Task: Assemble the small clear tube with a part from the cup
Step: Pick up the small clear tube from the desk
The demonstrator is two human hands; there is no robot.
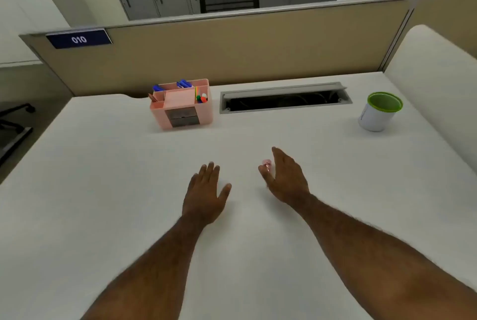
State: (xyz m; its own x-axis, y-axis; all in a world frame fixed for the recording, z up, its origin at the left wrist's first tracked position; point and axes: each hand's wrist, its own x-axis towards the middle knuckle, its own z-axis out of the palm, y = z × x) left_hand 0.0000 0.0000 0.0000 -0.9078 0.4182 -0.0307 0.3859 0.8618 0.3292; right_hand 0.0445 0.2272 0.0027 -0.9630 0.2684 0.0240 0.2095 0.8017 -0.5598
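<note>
A small clear tube with a pinkish tint (pixel 266 164) sits near the middle of the white desk (pixel 103 164), right between the thumb and fingers of my right hand (pixel 285 177). The hand is spread around it; whether it touches the tube is unclear. My left hand (pixel 206 190) rests flat on the desk to the left, fingers apart, holding nothing. The white cup with a green rim (pixel 379 111) stands at the far right of the desk, well beyond both hands. Its contents are hidden from this angle.
A pink desk organiser (pixel 183 105) with pens stands at the back, left of centre. An open grey cable slot (pixel 285 98) lies between it and the cup. A beige partition (pixel 232 48) closes the far edge; a white divider (pixel 433 74) runs along the right.
</note>
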